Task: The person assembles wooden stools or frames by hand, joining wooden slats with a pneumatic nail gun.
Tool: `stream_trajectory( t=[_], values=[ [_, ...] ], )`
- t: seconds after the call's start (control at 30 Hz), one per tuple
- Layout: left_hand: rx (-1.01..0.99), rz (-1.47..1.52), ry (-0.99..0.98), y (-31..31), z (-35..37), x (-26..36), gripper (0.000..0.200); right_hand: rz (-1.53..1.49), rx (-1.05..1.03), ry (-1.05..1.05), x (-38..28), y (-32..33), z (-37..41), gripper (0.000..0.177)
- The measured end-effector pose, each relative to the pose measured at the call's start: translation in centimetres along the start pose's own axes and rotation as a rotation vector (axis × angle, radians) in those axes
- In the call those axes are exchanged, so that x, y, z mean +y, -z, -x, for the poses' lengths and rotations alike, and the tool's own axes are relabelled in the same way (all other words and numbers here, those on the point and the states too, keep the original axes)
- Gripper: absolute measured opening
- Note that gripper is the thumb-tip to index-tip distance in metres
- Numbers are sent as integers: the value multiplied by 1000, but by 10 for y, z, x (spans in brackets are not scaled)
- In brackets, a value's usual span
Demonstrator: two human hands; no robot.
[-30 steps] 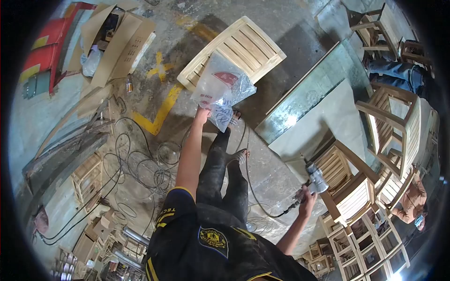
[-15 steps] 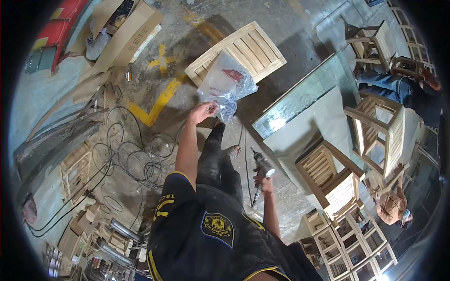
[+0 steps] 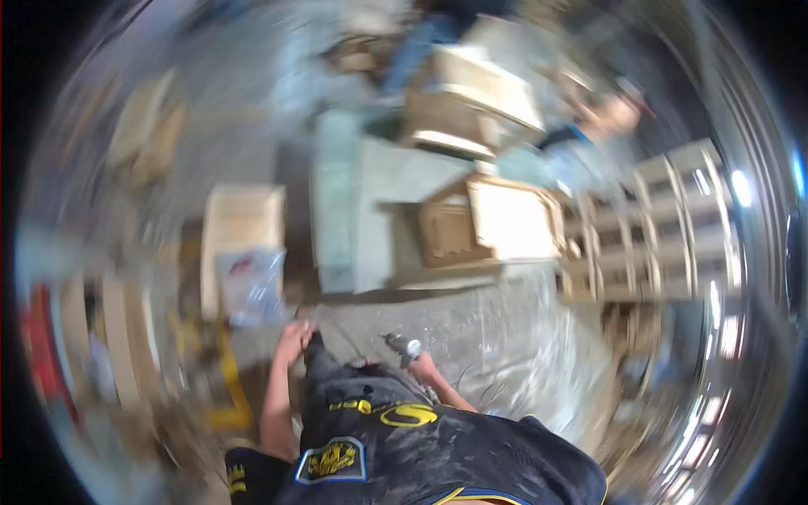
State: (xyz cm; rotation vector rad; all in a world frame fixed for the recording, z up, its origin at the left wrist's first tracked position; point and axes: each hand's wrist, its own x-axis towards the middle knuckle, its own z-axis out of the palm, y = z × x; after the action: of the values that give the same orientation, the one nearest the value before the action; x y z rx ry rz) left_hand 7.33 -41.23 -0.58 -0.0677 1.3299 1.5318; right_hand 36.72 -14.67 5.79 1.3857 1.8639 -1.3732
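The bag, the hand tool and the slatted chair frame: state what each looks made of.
Bag: thin clear plastic, glossy and translucent, with a red print.
Tool in the right hand: probably metal at the tip, which shines grey; blur hides the rest.
Chair frame: pale wood, matt, seemingly bare and unfinished.

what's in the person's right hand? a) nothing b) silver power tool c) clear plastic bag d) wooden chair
b: though the frame is blurred, the right hand is closed round the silver metal power tool, while the clear plastic bag is over by the left hand.
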Motion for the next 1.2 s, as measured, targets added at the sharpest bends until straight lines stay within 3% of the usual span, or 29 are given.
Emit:
stream_trajectory(
  t=[0.03,0.07,0.1,0.17,0.27,0.3,0.5,0.6,0.67,0.7,0.77,0.8,0.83,0.93,1.0,1.07,1.13,1.17,1.2],
  values=[
    [-73,-128,-9,-23,-20,-13,29,-111,101,33,-19,5,25,25],
    [-173,-190,27,-54,-37,-17,29,-173,165,84,13,4,14,30],
    [-253,-266,38,-91,-50,-20,28,-215,282,294,33,1,7,29],
    [-317,-304,276,-153,-87,-43,26,-433,282,252,36,15,34,37],
    [-346,-647,271,-256,-102,-66,38,-346,355,376,62,38,66,41],
    [-360,-668,263,-282,-101,-79,40,-333,490,462,76,37,68,44],
    [-272,-679,448,-398,-97,-135,35,-450,615,389,132,76,142,46],
    [-492,-748,480,-436,-84,-143,33,-531,682,388,164,85,163,48],
    [-798,-820,394,-473,-44,-120,35,-545,768,427,190,79,148,48],
    [-747,-945,518,-483,-74,-140,38,-543,818,440,202,82,144,49],
    [-873,-948,491,-503,-71,-150,39,-581,831,361,214,100,167,42],
    [-946,-1083,457,-504,-113,-179,41,-607,784,319,221,109,170,41],
    [-879,-1029,583,-512,-119,-189,44,-625,725,283,229,119,173,39],
    [-941,-1226,583,-560,-131,-188,44,-631,781,308,248,161,169,34],
    [-961,-1230,622,-608,-133,-181,42,-485,800,306,265,196,136,30],
    [-950,-1168,679,-661,-124,-167,41,-359,966,376,297,223,75,28],
    [-895,-1057,749,-721,-103,-147,40,-532,923,425,296,276,91,30],
    [-865,-1010,771,-744,-106,-148,40,-429,891,281,305,299,91,32],
    [-876,-926,671,-748,-180,-191,37,-458,902,308,308,324,92,34]
  ],
)
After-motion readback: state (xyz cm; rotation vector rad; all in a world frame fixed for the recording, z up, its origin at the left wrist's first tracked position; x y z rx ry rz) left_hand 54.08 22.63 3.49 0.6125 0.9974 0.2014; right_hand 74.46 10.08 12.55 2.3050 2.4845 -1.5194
